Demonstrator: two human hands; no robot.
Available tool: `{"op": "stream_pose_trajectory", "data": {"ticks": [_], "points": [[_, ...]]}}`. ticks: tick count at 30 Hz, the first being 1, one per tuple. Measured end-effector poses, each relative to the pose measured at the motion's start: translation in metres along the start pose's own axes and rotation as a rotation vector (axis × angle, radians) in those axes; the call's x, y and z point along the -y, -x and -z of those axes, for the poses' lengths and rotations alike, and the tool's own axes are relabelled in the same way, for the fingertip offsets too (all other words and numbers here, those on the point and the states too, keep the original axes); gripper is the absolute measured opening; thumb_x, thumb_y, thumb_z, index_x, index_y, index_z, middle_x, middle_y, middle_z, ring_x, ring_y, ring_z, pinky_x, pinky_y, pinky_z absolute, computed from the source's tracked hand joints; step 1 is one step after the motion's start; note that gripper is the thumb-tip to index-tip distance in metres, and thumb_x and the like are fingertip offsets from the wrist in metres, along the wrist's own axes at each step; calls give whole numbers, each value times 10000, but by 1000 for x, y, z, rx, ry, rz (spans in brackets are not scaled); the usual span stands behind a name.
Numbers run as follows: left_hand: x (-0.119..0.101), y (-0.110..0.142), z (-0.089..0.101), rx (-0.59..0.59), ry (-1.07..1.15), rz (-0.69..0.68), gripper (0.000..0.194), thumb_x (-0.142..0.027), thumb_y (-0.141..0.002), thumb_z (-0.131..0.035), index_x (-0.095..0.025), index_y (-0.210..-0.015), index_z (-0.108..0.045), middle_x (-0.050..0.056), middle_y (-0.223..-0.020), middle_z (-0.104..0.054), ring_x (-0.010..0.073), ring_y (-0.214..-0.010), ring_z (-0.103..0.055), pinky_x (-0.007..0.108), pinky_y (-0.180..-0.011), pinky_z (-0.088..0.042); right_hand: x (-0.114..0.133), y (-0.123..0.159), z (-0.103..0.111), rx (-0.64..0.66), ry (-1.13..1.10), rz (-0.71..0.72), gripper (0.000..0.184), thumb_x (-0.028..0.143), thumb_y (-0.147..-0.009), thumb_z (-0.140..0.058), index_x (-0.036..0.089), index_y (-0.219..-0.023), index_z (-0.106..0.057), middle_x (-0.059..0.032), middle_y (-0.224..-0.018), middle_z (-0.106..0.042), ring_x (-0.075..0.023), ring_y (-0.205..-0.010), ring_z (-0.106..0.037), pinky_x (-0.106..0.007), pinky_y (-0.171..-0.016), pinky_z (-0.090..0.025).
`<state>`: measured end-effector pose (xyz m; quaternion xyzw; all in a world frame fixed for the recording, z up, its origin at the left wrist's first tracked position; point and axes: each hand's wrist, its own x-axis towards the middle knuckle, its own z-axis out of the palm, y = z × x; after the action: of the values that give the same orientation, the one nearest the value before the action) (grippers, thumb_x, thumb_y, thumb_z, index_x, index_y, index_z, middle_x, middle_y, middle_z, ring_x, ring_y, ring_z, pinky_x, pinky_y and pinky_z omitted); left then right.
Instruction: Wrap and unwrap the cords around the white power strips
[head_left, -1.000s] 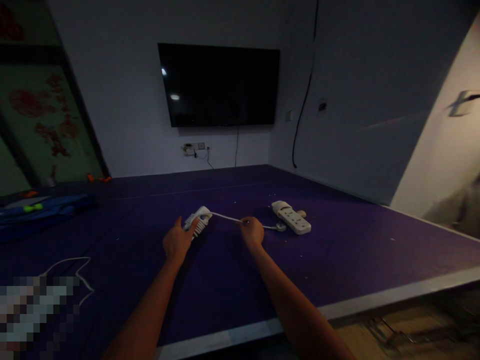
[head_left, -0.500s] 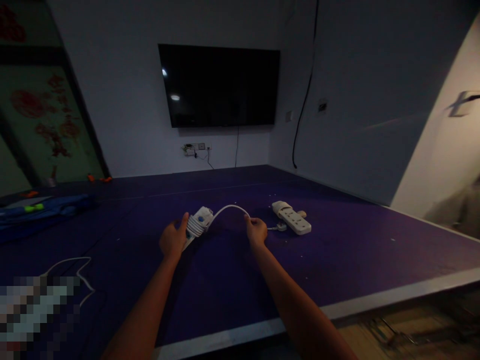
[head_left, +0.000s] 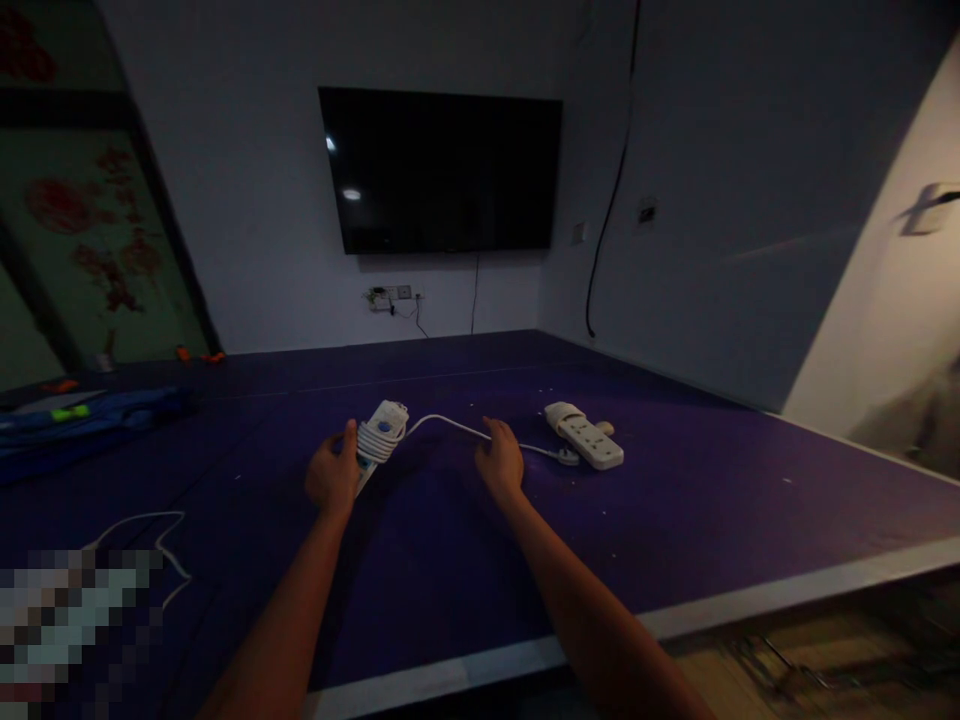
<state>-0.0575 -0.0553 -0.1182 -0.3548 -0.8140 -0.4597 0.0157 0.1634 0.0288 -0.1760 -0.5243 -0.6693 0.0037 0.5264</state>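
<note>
My left hand (head_left: 334, 475) is closed around the near end of a white power strip (head_left: 389, 415), which is tilted up over the purple surface. The strip's white cord (head_left: 381, 440) is wound round its middle in several turns. From there a loose length arcs to the right, past my right hand (head_left: 501, 462), and ends at a plug (head_left: 568, 457). My right hand is at the cord with thumb and fingers apart. Beside the plug lies a second white power strip (head_left: 592, 442) with its own cord wrapped about its far end.
The purple surface (head_left: 435, 560) has a pale front edge. Blue cloth (head_left: 127, 410) lies at the left, with a thin white cable (head_left: 171, 560) nearer me. A television (head_left: 450, 175) hangs on the far wall, and a dark cable (head_left: 611, 210) dangles at the right.
My right hand has loosened from its pinch on the cord, which now hangs lower and straighter. My left hand and the wound power strip have shifted slightly left.
</note>
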Motion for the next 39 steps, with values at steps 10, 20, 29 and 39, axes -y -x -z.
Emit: {"op": "stream_pose_trajectory", "data": {"ticks": [10, 20, 29, 39], "points": [[-8, 17, -10, 102, -117, -268, 646, -668, -788, -321, -186, -1077, -640, 116, -896, -695, 288, -863, -635, 344, -723, -443, 23, 11, -7, 375, 209, 574, 472, 146, -841, -451, 228, -1305, -459, -47, -1448, -334, -233, -1331, -270, -435, -1059, -274], [-13, 33, -11, 275, -99, -514, 501, -605, -798, -381, -223, -909, -685, 49, -776, -701, 192, -748, -640, 254, -631, -398, 9, 11, -12, 468, 242, 585, 583, 318, -878, -423, 268, -1426, -230, -29, -1484, -256, -239, -1364, -195, -458, -1092, -191], [-1, 34, -19, 327, 22, -923, 564, -674, -749, -372, -195, -813, -661, 46, -682, -678, 162, -631, -615, 244, -571, -387, 15, 4, -17, 480, 306, 511, 649, 334, -820, -546, 330, -1406, -267, -40, -1491, -234, -254, -1366, -194, -472, -1082, -204], [-6, 49, -16, 258, 154, -1132, 591, -655, -787, -289, -182, -740, -641, 66, -670, -668, 171, -624, -604, 271, -599, -407, 20, 13, -19, 567, 171, 688, 406, 386, -842, -528, 295, -1238, -535, -46, -1460, -309, -262, -1359, -201, -463, -1091, -179]]}}
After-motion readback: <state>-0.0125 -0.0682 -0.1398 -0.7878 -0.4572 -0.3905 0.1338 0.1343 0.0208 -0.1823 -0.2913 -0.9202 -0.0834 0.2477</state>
